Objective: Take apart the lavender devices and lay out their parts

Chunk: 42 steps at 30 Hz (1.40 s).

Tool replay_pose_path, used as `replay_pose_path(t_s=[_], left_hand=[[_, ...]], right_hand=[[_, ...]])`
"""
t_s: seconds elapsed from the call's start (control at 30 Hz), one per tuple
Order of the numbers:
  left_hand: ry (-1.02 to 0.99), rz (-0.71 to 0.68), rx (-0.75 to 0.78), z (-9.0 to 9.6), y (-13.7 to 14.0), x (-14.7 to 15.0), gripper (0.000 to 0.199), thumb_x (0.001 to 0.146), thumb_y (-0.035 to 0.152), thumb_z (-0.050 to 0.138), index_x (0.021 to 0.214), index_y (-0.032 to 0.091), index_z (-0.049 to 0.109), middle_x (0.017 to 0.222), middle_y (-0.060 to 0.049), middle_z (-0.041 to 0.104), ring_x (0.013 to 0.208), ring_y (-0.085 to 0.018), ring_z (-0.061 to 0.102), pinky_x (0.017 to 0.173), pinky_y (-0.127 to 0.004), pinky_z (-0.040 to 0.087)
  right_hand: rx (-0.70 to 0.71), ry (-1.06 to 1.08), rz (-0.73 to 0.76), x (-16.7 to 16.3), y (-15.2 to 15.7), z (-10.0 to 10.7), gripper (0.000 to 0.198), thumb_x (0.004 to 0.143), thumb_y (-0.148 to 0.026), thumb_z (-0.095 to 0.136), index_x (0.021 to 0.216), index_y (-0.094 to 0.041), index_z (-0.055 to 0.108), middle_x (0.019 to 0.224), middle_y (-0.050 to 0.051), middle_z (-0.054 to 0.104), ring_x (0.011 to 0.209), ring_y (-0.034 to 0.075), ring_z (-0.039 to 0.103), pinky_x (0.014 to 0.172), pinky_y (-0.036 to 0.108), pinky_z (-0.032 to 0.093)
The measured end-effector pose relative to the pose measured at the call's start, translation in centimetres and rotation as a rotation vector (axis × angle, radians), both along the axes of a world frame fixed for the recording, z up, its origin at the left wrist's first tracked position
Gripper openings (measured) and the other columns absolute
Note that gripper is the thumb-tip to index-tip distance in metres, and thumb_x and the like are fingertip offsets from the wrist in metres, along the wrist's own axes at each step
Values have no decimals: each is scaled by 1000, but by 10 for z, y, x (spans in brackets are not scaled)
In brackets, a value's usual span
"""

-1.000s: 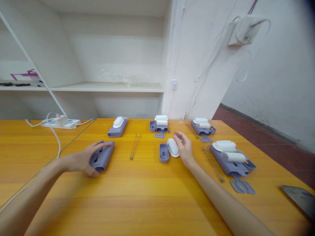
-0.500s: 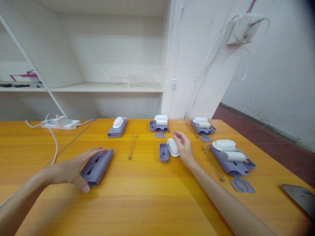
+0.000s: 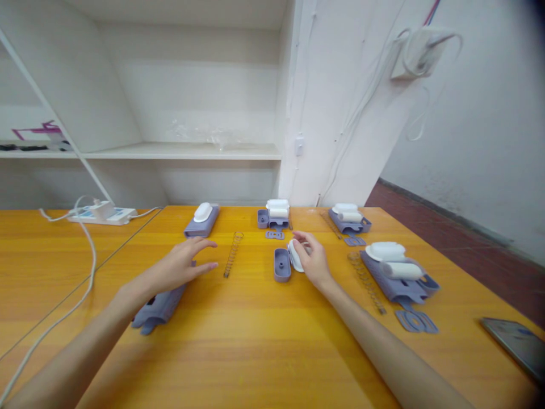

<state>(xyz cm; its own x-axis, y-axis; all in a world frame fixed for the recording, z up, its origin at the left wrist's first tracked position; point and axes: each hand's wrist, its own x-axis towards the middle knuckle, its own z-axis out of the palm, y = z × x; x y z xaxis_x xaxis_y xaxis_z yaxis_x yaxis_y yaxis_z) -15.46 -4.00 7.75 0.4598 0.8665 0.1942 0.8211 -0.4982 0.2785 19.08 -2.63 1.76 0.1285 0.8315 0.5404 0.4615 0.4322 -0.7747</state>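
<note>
My left hand (image 3: 187,264) is open, fingers and thumb spread, above the table beside a coil spring (image 3: 233,254). Beneath its wrist lies a purple-grey flat housing (image 3: 164,307), partly hidden by the hand and forearm. My right hand (image 3: 313,260) is closed around a white oval cap (image 3: 294,258), its thumb and fingers covering much of it. Just left of that cap stands a small purple-grey oval cup (image 3: 281,266) with a peg inside. The cap still rests on or very near the table.
Similar part sets stand at the back left (image 3: 202,222), back middle (image 3: 279,215), back right (image 3: 349,218) and right (image 3: 395,272). Another spring (image 3: 368,284) and a flat cut-out plate (image 3: 416,321) lie at right. A phone (image 3: 513,343) and a power strip (image 3: 104,213) are at the sides.
My left hand has let go of the purple-grey housing and moved right and up, toward the spring. My right hand has shifted left over the white oval cap.
</note>
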Motion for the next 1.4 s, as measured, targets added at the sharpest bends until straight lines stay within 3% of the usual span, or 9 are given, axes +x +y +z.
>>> replay_pose_path(t_s=[0.2,0.43,0.6,0.73,0.97,1.1,1.23,1.4], left_hand=[[29,-137,-14,-1,-3,47,43,83,49,50,119,25,52,122,-7,54,113,-24,50,98,-40,39],[-42,-292,76,-7,-14,104,43,82,42,55,121,24,49,120,-9,52,111,-25,49,95,-43,41],[-89,-346,99,-13,-16,142,58,77,46,61,127,26,40,131,-11,44,121,-27,42,99,-45,36],[-84,-369,101,-16,-10,161,68,73,49,65,131,27,36,134,-11,40,124,-28,38,101,-46,33],[-27,-339,109,-21,-5,162,54,73,39,65,121,25,44,117,-9,51,112,-26,47,97,-45,35],[0,-271,116,-22,0,150,50,74,28,60,121,24,44,117,-10,51,112,-28,47,98,-47,33],[4,-207,120,-27,9,139,51,74,22,55,124,24,42,128,-10,47,120,-29,42,104,-53,26],[-52,-195,141,-27,12,138,55,78,35,58,128,24,38,133,-12,43,126,-30,37,106,-57,21]], right_hand=[[21,-84,-19,1,-3,3,26,85,-38,51,101,-20,62,94,6,64,90,20,57,84,36,43],[48,-179,-104,4,-2,4,28,89,-36,42,98,-19,62,97,7,64,94,21,56,84,35,41],[-4,-463,-251,7,-4,1,23,84,-28,46,99,-20,62,102,8,63,99,24,53,88,42,35],[-5,-686,-238,7,-7,-2,25,81,-26,50,103,-21,61,108,9,62,108,27,48,95,50,26],[68,-833,-187,7,-13,3,29,79,-36,56,106,-26,61,103,8,64,112,31,44,101,62,6],[90,-872,-151,5,-17,6,37,75,-37,60,110,-26,59,106,10,63,112,33,45,102,64,3],[78,-866,-38,4,-17,5,43,78,-19,53,121,-25,53,108,9,63,105,27,53,106,58,10],[127,-775,84,5,-12,2,47,83,-13,45,129,-23,47,120,9,58,110,24,52,99,46,36]])
